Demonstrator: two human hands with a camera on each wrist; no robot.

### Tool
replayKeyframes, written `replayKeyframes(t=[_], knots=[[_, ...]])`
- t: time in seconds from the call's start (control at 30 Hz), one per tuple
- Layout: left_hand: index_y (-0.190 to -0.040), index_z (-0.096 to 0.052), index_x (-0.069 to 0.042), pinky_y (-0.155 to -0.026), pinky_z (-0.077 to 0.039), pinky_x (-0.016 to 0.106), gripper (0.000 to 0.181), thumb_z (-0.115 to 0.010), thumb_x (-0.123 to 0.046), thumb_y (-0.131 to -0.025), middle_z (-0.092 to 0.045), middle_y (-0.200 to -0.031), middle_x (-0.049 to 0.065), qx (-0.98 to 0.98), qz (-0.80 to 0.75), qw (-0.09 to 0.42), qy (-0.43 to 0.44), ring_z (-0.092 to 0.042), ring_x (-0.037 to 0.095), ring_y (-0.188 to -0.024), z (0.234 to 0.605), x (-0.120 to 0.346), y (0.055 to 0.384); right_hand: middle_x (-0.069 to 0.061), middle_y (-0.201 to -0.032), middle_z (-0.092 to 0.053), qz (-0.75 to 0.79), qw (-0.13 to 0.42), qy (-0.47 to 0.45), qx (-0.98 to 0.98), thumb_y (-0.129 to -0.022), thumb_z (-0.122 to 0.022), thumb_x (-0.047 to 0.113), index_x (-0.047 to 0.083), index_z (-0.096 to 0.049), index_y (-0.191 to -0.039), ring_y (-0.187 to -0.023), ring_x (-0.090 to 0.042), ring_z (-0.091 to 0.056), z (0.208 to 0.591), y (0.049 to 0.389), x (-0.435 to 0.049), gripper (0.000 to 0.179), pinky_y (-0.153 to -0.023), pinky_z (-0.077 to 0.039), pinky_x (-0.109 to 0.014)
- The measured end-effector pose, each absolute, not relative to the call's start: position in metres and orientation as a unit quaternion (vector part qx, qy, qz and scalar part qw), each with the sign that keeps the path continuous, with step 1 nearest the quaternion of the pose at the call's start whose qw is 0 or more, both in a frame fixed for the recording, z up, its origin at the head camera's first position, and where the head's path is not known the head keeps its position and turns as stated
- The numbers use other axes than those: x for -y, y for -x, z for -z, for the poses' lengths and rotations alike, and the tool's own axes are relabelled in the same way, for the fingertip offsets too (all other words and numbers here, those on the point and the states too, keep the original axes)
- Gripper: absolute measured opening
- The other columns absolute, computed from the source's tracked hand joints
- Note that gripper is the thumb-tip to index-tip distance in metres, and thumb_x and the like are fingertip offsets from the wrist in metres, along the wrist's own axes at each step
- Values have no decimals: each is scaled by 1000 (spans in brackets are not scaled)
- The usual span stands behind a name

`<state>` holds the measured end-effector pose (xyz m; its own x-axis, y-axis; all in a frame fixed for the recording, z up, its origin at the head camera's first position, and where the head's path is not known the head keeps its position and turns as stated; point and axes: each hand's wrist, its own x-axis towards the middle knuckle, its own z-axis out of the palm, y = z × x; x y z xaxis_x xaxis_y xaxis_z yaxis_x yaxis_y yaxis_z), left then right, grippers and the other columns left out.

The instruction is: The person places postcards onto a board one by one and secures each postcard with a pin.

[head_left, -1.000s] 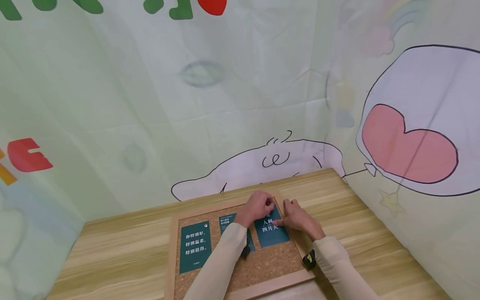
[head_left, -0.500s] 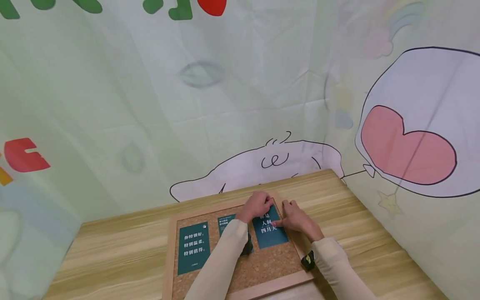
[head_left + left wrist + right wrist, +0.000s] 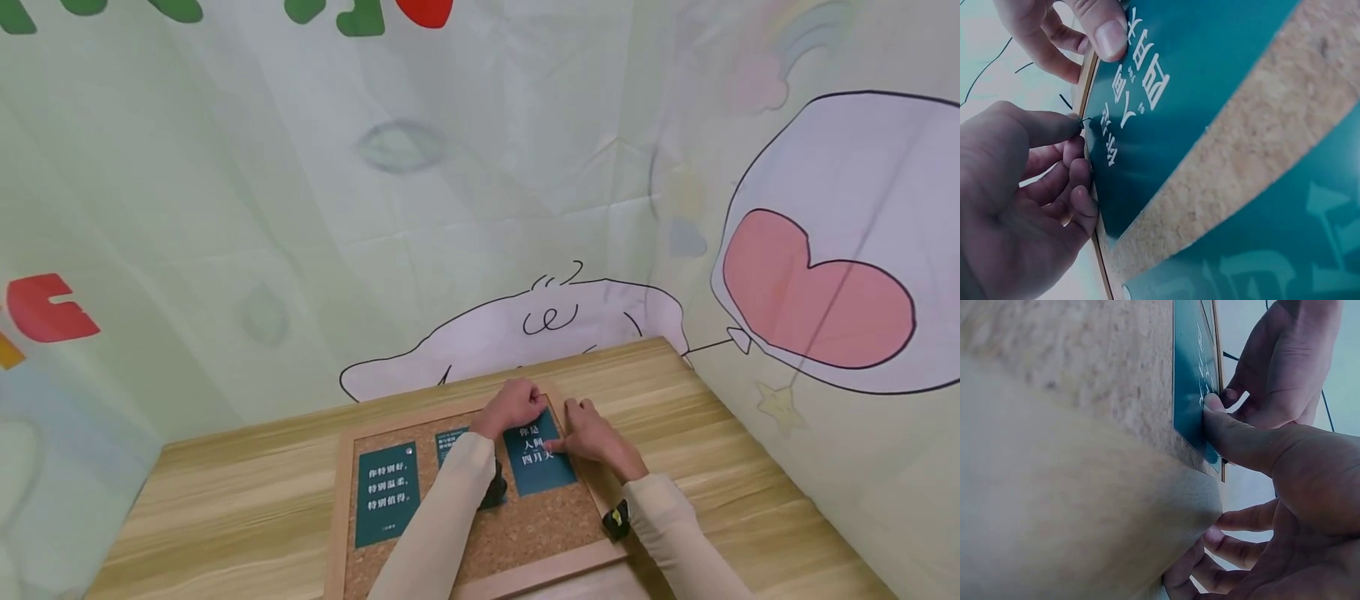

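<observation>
My left hand [image 3: 517, 404] is at the top edge of the right-hand dark teal card [image 3: 542, 479], which bears white characters. In the left wrist view its thumb and fingertips pinch a small thin pin [image 3: 1087, 119], mostly hidden by the fingers, at that edge. My right hand [image 3: 596, 435] lies at the card's right side. Its thumb [image 3: 1229, 425] presses on the card's face, while the other fingers rest against the outer side of the wooden frame. Card and hands are on a framed corkboard [image 3: 540, 529].
Two more teal cards share the board: a left card [image 3: 386, 500] with a small white pin [image 3: 408, 451] near its top right corner, and a middle card [image 3: 452, 439] largely behind my left forearm. Under the board is a wood-grain table [image 3: 225, 492], backed by printed fabric walls [image 3: 300, 208].
My left hand has turned slightly at the card's top edge, and the top line of characters there now shows more fully. The right hand stays where it was.
</observation>
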<state>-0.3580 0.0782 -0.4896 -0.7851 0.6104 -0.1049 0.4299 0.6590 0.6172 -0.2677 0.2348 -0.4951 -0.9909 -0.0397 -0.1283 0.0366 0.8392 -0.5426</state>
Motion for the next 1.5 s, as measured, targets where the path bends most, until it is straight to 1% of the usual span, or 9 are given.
replayKeyframes(t=[0.07, 0.27, 0.47, 0.6, 0.73, 0.9, 1.07, 1.27, 1.5], knots=[[-72, -60, -10, -59, -38, 24, 33, -61, -15, -104, -46, -63, -2, -897, -295, 156, -289, -49, 13, -60, 488, -78, 358, -32, -126, -49, 284, 69, -1, -956, -87, -87, 36, -16, -41, -144, -102, -35, -55, 496, 268, -235, 90, -96, -50, -53], [-102, -73, -5, -67, -46, 26, 10, -67, -13, -102, -61, -81, 1, -895, -308, 169, -275, -56, 15, -73, 483, -79, 356, -30, -124, -49, 283, 70, -2, -957, -87, -87, 36, -16, -41, -144, -100, -35, -55, 496, 269, -235, 89, -96, -50, -53], [-103, -70, -5, -69, -47, 28, 10, -71, -14, -100, -63, -85, 4, -902, -307, 161, -258, -58, 18, -77, 483, -79, 356, -31, -124, -49, 278, 72, -1, -958, -86, -87, 37, -16, -41, -143, -100, -34, -55, 495, 269, -235, 90, -95, -50, -52], [-117, -66, -9, -80, -49, 36, 30, -78, -27, -95, -62, -101, 7, -929, -259, 121, -235, -55, 23, -91, 481, -79, 356, -32, -127, -49, 279, 74, -2, -957, -86, -87, 37, -16, -40, -144, -102, -35, -56, 495, 269, -234, 92, -96, -50, -53], [-141, -58, -15, -102, -39, 57, 67, -83, -46, -87, -55, -130, 16, -955, -201, 93, -197, -47, 34, -117, 476, -76, 355, -33, -128, -50, 279, 77, -1, -957, -86, -87, 38, -16, -40, -145, -104, -35, -56, 495, 271, -234, 93, -98, -50, -53], [-155, -45, -13, -109, -21, 74, 89, -78, -57, -86, -47, -147, 23, -960, -195, 133, -150, -39, 47, -134, 477, -71, 355, -30, -124, -51, 276, 79, -3, -958, -86, -87, 38, -14, -41, -145, -103, -34, -56, 496, 271, -234, 91, -98, -50, -53], [-156, -43, -9, -111, -18, 71, 90, -74, -59, -87, -44, -145, 27, -956, -210, 167, -117, -32, 51, -138, 484, -71, 359, -29, -121, -51, 276, 78, -2, -958, -85, -88, 37, -13, -42, -143, -102, -33, -55, 496, 270, -235, 89, -96, -50, -54], [-156, -43, -13, -109, -23, 62, 92, -76, -60, -85, -43, -141, 28, -952, -227, 185, -84, -30, 47, -132, 496, -75, 369, -30, -122, -51, 279, 74, 2, -957, -85, -87, 37, -14, -42, -143, -102, -34, -55, 494, 271, -235, 89, -96, -50, -54], [-158, -42, -18, -111, -22, 60, 93, -78, -60, -83, -41, -144, 27, -950, -230, 201, -66, -29, 45, -133, 488, -75, 365, -30, -122, -51, 281, 77, 5, -957, -85, -87, 37, -14, -42, -143, -103, -34, -55, 496, 270, -236, 90, -97, -49, -55]])
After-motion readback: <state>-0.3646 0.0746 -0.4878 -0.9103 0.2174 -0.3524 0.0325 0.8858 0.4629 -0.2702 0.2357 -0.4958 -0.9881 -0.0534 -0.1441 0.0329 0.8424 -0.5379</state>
